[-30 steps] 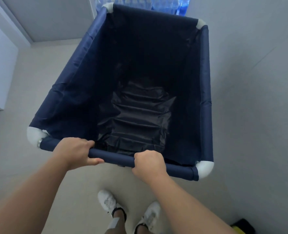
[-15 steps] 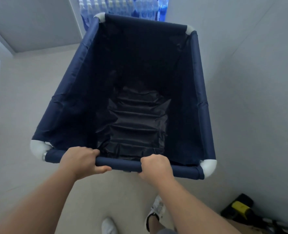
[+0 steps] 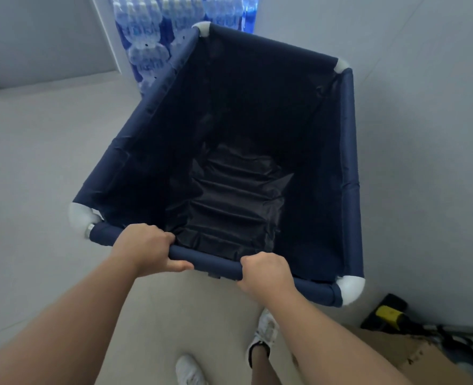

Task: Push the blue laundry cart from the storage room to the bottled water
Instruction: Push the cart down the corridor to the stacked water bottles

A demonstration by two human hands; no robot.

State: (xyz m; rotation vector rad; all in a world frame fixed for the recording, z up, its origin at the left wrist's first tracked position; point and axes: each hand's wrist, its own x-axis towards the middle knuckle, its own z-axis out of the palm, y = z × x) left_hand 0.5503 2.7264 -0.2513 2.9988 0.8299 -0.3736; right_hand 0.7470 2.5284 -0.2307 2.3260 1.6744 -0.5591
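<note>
Navy fabric lines the blue laundry cart [image 3: 157, 126], which fills the centre of the frame, empty; the left hand [image 3: 146, 250] and right hand [image 3: 266, 273] are apart, each clamped on the near rail; the bottled water [image 3: 149, 37] stands stacked at the upper left, just beyond the cart's far corner, so the push looks nearly done; bottle labels are too blurred to read.

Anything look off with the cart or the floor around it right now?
Nothing stands out. The blue laundry cart is empty and intact, with both the left hand and right hand gripping its near rail; the bottled water stands stacked ahead.
</note>
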